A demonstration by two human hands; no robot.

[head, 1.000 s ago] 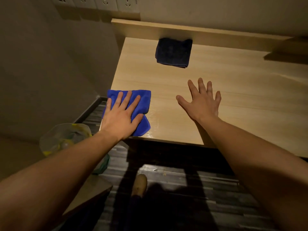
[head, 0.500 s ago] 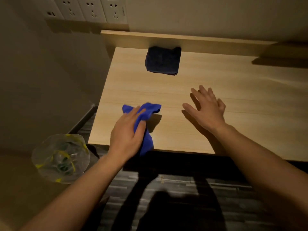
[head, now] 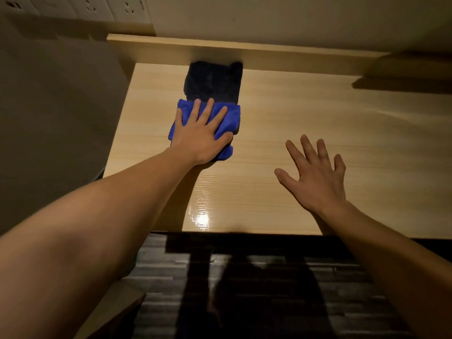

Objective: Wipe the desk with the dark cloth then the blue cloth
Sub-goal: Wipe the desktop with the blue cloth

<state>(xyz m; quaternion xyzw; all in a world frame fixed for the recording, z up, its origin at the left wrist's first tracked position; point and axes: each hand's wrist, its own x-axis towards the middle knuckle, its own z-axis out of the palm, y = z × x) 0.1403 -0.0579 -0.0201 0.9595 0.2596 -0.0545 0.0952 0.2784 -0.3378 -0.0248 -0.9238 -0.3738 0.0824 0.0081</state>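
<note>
The fingers [head: 210,109] of the left hand [head: 200,135] are spread wide and pressed flat on the blue cloth [head: 230,118], which is pinned to the table [head: 318,118] rather than gripped. The cloth is bunched under the palm, towards the far left of the table, and its far edge is touching or just overlapping the dark cloth [head: 214,80]. The dark cloth is left folded against the back edge, under the raised back board [head: 293,55]. The right hand [head: 315,177] is held open, fingers fanned and empty, low over the middle of the table; whether it rests on the surface cannot be told.

The blue-cloth wipe is judged to be the step in hand, the dark cloth being laid aside. Next, a change of direction is called for: the stroke is blocked by the dark cloth, so the blue cloth would have to be drawn back or swept right across the unwiped stretch, with pressure kept flat.

Against half a second ago, the blue cloth has been pushed from near the front edge up towards the back, and the left fingers, then curled round it, are now flattened. The right hand is much as it was.
</note>
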